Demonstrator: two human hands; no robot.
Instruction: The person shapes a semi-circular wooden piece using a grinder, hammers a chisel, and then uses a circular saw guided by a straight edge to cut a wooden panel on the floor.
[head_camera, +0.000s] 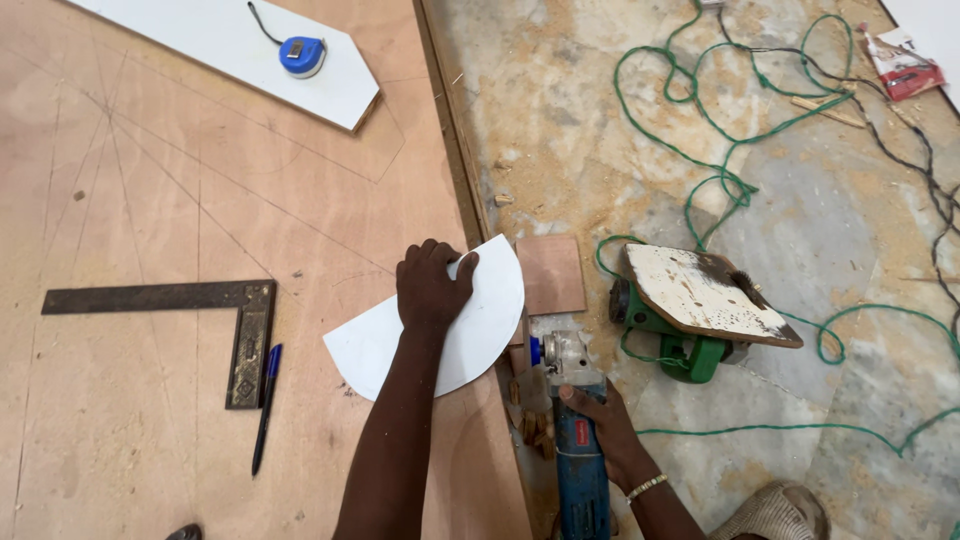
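My left hand (432, 285) presses flat on a white fan-shaped panel (480, 330) that lies on a large plywood sheet (150, 420), its rounded edge hanging over the sheet's right edge. My right hand (608, 430) grips the blue body of an angle grinder (575, 440). The grinder's grey metal head sits just below the panel's curved rim, beside the plywood edge. A bracelet circles my right wrist.
A steel try square (240, 330) and a blue pen (266, 405) lie left of the panel. A white board (230, 45) carries a blue tape measure (302, 55). On the dusty floor: a small brown plywood square (552, 275), a green power tool (690, 310), tangled green cord (720, 130).
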